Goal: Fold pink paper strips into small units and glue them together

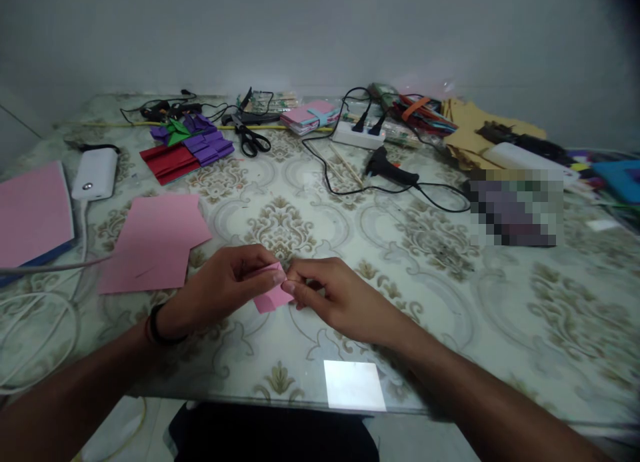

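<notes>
A small folded piece of pink paper (267, 299) is held between both hands, just above the front middle of the table. My left hand (227, 285) pinches its upper left part, thumb lying along the top. At its right edge, my right hand (330, 292) grips the paper between thumb and fingertips. Fingers cover part of the folds. Left of my left hand lies a larger cut sheet of pink paper (157, 242), flat on the patterned tablecloth.
Behind stand black scissors (253, 141), folded red paper (169, 161), purple paper (210, 147), a white power strip (359, 135) and a black glue gun (393, 169) with its cable. At left are a white power bank (97, 173), a looped cable (75, 315) and a pink paper stack (35, 212).
</notes>
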`<state>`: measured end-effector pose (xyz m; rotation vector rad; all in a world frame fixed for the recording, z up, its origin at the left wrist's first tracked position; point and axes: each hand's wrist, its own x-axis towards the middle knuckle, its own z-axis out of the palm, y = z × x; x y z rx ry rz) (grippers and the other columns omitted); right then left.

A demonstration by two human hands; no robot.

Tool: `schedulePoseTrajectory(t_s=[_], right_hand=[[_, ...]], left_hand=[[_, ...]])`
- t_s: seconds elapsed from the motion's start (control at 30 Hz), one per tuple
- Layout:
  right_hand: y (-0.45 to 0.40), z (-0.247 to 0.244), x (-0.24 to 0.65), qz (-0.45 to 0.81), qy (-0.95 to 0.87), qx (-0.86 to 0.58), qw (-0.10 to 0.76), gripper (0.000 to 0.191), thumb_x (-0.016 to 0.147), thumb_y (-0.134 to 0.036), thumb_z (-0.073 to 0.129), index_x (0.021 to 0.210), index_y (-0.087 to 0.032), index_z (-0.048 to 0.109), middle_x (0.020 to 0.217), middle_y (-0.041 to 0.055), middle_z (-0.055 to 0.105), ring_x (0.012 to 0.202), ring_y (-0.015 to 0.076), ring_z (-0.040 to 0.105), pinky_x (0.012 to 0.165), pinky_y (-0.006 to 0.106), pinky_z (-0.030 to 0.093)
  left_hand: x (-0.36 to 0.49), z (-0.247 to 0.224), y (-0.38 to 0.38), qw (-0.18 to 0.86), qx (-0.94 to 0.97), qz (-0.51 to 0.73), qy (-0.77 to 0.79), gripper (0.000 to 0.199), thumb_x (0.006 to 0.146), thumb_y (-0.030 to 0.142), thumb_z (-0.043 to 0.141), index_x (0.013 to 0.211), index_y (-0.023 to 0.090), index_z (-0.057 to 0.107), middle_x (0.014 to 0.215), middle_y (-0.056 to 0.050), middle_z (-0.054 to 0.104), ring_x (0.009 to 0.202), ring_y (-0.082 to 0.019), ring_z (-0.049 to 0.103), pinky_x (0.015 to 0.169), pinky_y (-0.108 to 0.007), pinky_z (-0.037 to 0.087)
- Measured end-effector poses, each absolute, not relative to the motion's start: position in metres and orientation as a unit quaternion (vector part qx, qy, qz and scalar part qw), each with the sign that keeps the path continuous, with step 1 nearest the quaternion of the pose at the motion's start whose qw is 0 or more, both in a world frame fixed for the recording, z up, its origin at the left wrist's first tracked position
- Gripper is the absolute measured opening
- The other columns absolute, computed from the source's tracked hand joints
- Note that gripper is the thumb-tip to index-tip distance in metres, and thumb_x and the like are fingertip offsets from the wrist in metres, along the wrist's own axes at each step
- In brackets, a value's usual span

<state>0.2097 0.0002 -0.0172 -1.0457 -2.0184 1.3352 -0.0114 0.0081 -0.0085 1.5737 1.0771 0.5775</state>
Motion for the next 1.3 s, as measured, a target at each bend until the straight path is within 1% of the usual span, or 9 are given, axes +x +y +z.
schedulePoseTrajectory(t_s=[0.1, 0.3, 0.4, 0.5, 0.7, 0.83, 1.03, 1.2, 1.3], right_hand=[[0.0, -0.018, 0.209, 0.454, -0.777, -0.361, 0.246, 0.03, 0.103, -0.029, 0.056, 0.075, -0.019, 0.057, 0.07, -0.0019, 0.056, 0.063, 0.0122, 0.049, 0.061, 0.026, 0.038], [-0.004, -0.02, 0.204, 0.502, -0.729, -0.376, 0.273, 0.029, 0.101, -0.033, 0.058, 0.075, -0.02, 0.057, 0.069, -0.0029, 0.055, 0.062, 0.0119, 0.047, 0.058, 0.025, 0.037], [-0.005, -0.02, 0.202, 0.524, -0.715, -0.366, 0.284, 0.03, 0.099, -0.028, 0.057, 0.07, -0.02, 0.054, 0.064, -0.004, 0.05, 0.06, 0.0114, 0.044, 0.057, 0.025, 0.034], [-0.005, -0.019, 0.202, 0.533, -0.708, -0.358, 0.295, 0.03, 0.094, -0.022, 0.057, 0.065, -0.02, 0.049, 0.061, -0.005, 0.044, 0.059, 0.0107, 0.04, 0.055, 0.024, 0.032], [-0.003, -0.015, 0.206, 0.48, -0.72, -0.377, 0.331, 0.018, 0.092, -0.02, 0.058, 0.074, -0.02, 0.058, 0.067, -0.0033, 0.057, 0.063, 0.0121, 0.05, 0.061, 0.025, 0.038], [-0.002, -0.014, 0.207, 0.425, -0.721, -0.406, 0.368, 0.01, 0.094, -0.025, 0.061, 0.086, -0.021, 0.065, 0.08, 0.0004, 0.067, 0.071, 0.0152, 0.058, 0.065, 0.027, 0.043], [-0.005, -0.016, 0.203, 0.424, -0.727, -0.379, 0.385, 0.011, 0.089, -0.02, 0.067, 0.079, -0.021, 0.061, 0.076, -0.0017, 0.062, 0.069, 0.0135, 0.056, 0.065, 0.027, 0.042], [-0.008, -0.014, 0.201, 0.472, -0.712, -0.378, 0.357, 0.019, 0.083, -0.023, 0.073, 0.073, -0.02, 0.057, 0.069, -0.0044, 0.057, 0.063, 0.0114, 0.049, 0.059, 0.025, 0.038], [-0.007, -0.012, 0.204, 0.476, -0.709, -0.384, 0.35, 0.013, 0.081, -0.017, 0.068, 0.073, -0.021, 0.057, 0.069, -0.0043, 0.058, 0.064, 0.0118, 0.051, 0.061, 0.025, 0.04]], left_hand=[[-0.012, -0.009, 0.008, 0.526, 0.68, 0.222, 0.46, 0.023, 0.096, 0.037, 0.064, 0.085, 0.017, 0.069, 0.072, 0.002, 0.06, 0.066, -0.012, 0.052, 0.058, -0.023, 0.04], [-0.01, -0.005, 0.004, 0.523, 0.67, 0.257, 0.46, 0.025, 0.094, 0.035, 0.066, 0.078, 0.016, 0.068, 0.065, 0.003, 0.056, 0.06, -0.011, 0.048, 0.055, -0.023, 0.036], [-0.011, -0.005, 0.003, 0.547, 0.66, 0.273, 0.437, 0.024, 0.092, 0.032, 0.068, 0.074, 0.016, 0.067, 0.062, 0.004, 0.051, 0.06, -0.01, 0.044, 0.055, -0.022, 0.033], [-0.013, -0.003, 0.004, 0.553, 0.677, 0.25, 0.415, 0.025, 0.094, 0.034, 0.065, 0.077, 0.016, 0.068, 0.065, 0.003, 0.054, 0.063, -0.011, 0.046, 0.057, -0.023, 0.036], [-0.014, 0.003, 0.004, 0.484, 0.734, 0.23, 0.418, 0.027, 0.098, 0.032, 0.059, 0.082, 0.016, 0.075, 0.072, -0.001, 0.07, 0.066, -0.013, 0.058, 0.06, -0.023, 0.043], [-0.011, 0.003, 0.003, 0.414, 0.753, 0.272, 0.433, 0.019, 0.096, 0.03, 0.067, 0.085, 0.019, 0.078, 0.076, 0.0, 0.077, 0.067, -0.013, 0.066, 0.063, -0.021, 0.048], [-0.007, -0.002, -0.003, 0.349, 0.792, 0.293, 0.406, 0.008, 0.089, 0.016, 0.071, 0.083, 0.019, 0.074, 0.072, 0.004, 0.074, 0.064, -0.009, 0.065, 0.062, -0.018, 0.047], [-0.006, -0.004, -0.004, 0.363, 0.797, 0.293, 0.383, 0.008, 0.086, 0.013, 0.072, 0.082, 0.019, 0.072, 0.072, 0.004, 0.071, 0.064, -0.008, 0.063, 0.063, -0.018, 0.048], [-0.009, -0.001, -0.002, 0.39, 0.785, 0.291, 0.383, 0.011, 0.088, 0.013, 0.069, 0.078, 0.019, 0.071, 0.069, 0.004, 0.068, 0.063, -0.008, 0.061, 0.061, -0.018, 0.046]])
